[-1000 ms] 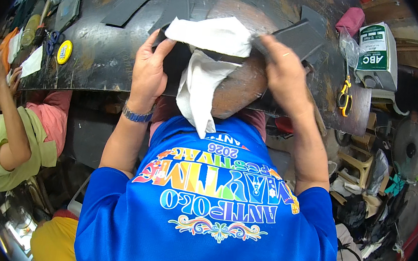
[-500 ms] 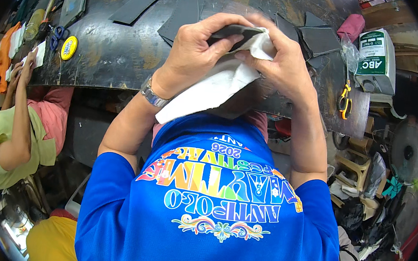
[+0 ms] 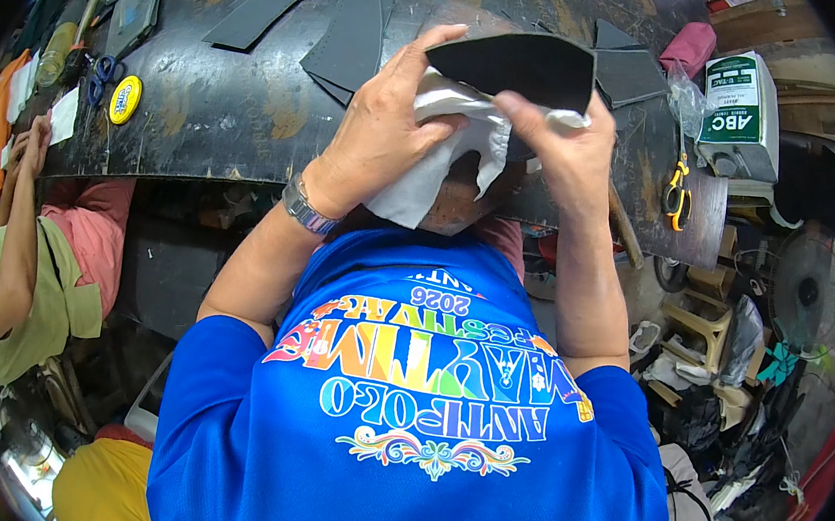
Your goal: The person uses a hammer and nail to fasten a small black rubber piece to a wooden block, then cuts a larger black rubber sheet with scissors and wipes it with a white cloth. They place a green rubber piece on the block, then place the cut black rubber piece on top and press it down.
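Observation:
In front of my chest, above the near edge of the table, a curved black sheet piece (image 3: pixel 513 67) is held up with a limp white lining cloth (image 3: pixel 425 183) hanging below it. My left hand (image 3: pixel 382 129) grips the left end of both, index finger at the black edge and thumb on the cloth. My right hand (image 3: pixel 570 160) is closed on the right end, its thumb pressed at the lower edge where black and white meet. Its other fingers are partly hidden behind the piece. Flat dark grey curved pieces (image 3: pixel 350 38) lie on the table beyond my left hand.
More dark cut pieces (image 3: pixel 629 68) lie right of my hands on the worn black table (image 3: pixel 183 143). Yellow-handled scissors (image 3: pixel 678 193), a white-and-green can (image 3: pixel 743 111) and a wooden stick (image 3: pixel 625 225) are at the right. Blue scissors (image 3: pixel 104 73), a yellow round tin (image 3: pixel 124 100) and a co-worker's hands (image 3: pixel 32 143) are left.
The black piece has been turned so its broad dark face shows upward. The white cloth now hangs in folds beneath it. My right hand has moved slightly right and down.

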Demonstrator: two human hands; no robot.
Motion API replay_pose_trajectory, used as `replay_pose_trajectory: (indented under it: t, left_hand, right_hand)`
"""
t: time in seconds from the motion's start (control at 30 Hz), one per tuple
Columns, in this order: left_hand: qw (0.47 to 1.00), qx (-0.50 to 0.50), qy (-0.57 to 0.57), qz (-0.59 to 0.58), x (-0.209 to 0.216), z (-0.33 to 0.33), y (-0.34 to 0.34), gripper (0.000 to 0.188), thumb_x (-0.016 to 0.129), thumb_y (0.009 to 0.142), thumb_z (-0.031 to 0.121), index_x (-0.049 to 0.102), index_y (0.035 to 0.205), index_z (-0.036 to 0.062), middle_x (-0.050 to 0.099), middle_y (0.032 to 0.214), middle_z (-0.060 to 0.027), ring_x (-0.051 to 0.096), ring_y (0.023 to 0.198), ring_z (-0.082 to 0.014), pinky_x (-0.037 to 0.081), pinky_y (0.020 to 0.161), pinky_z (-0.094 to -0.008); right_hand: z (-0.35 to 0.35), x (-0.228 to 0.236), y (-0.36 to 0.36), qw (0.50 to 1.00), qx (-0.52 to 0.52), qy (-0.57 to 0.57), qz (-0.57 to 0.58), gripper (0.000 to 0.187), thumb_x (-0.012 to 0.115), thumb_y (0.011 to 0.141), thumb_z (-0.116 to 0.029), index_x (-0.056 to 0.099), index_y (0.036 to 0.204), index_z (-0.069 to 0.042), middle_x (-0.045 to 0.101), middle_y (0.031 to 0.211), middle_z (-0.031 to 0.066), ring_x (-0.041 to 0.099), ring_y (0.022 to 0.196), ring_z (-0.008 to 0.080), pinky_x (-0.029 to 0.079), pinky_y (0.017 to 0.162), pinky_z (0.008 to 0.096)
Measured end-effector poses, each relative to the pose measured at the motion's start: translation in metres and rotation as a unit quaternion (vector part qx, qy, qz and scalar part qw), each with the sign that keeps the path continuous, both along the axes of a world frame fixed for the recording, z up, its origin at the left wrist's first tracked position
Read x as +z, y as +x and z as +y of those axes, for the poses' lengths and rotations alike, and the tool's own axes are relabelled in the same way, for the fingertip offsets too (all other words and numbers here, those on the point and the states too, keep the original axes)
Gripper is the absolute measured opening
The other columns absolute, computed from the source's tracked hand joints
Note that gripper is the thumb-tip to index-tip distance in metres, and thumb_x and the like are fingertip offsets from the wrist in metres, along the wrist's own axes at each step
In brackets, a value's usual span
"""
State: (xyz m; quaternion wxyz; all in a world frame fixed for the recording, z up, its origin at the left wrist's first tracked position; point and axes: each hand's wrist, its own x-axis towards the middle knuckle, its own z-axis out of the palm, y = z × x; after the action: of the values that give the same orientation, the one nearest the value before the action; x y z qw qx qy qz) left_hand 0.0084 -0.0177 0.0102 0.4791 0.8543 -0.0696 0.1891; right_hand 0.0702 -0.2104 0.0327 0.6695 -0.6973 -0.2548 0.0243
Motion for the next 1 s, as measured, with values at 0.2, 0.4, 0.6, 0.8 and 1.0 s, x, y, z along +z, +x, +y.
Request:
replay_pose_trajectory:
  t: [0.2, 0.4, 0.6, 0.8, 1.0]
  left_hand:
    - [0.998, -0.045, 0.017, -0.028, 0.001, 0.004, -0.002, 0.082, 0.077, 0.074, -0.001, 0.045, 0.147, 0.0163, 0.060, 0.131, -0.0187, 0.061, 0.120, -0.0379, 0.050, 0.100, -0.0409]
    - [0.960, -0.228, -0.002, 0.161, 0.006, 0.030, -0.004, 0.075, 0.083, 0.072, 0.007, 0.055, 0.142, 0.0090, 0.061, 0.138, -0.0166, 0.058, 0.130, -0.0300, 0.044, 0.109, -0.0380]
    - [0.980, -0.084, -0.041, 0.178, 0.013, 0.016, 0.012, 0.041, 0.081, 0.081, 0.024, 0.069, 0.110, -0.0018, 0.073, 0.104, -0.0180, 0.070, 0.105, -0.0293, 0.052, 0.094, -0.0366]
    - [0.948, -0.132, -0.207, 0.201, 0.001, 0.006, 0.011, 0.027, 0.071, 0.085, 0.012, 0.071, 0.108, -0.0010, 0.073, 0.100, -0.0084, 0.067, 0.090, -0.0137, 0.052, 0.086, -0.0277]
    - [0.927, -0.146, -0.277, 0.208, -0.011, 0.013, 0.002, 0.026, 0.064, 0.091, 0.005, 0.061, 0.116, 0.0009, 0.067, 0.106, -0.0036, 0.062, 0.097, -0.0093, 0.049, 0.090, -0.0240]
  right_hand:
    - [-0.018, -0.001, 0.040, 0.937, -0.130, 0.232, 0.227, 0.013, 0.078, 0.086, -0.004, 0.066, 0.082, -0.003, 0.068, 0.079, 0.0058, 0.068, 0.067, 0.0158, 0.060, 0.062, 0.0343]
    - [-0.022, -0.024, 0.047, 0.942, -0.086, 0.139, 0.293, 0.016, 0.078, 0.087, -0.006, 0.066, 0.095, 0.000, 0.070, 0.086, 0.0082, 0.070, 0.074, 0.0183, 0.060, 0.066, 0.0329]
    - [0.000, -0.003, 0.049, 0.975, 0.076, 0.108, 0.181, 0.018, 0.075, 0.091, -0.010, 0.069, 0.105, 0.001, 0.072, 0.091, 0.0055, 0.067, 0.078, 0.0101, 0.056, 0.069, 0.0265]
    - [0.005, 0.016, 0.081, 0.945, 0.017, -0.191, -0.263, 0.023, 0.071, 0.093, -0.007, 0.071, 0.116, -0.006, 0.075, 0.092, 0.0040, 0.067, 0.080, 0.0108, 0.052, 0.074, 0.0259]
    - [0.026, -0.018, 0.102, 0.881, -0.028, -0.294, -0.371, 0.030, 0.077, 0.089, -0.024, 0.070, 0.115, -0.011, 0.074, 0.091, 0.0141, 0.073, 0.078, 0.0305, 0.056, 0.068, 0.0355]
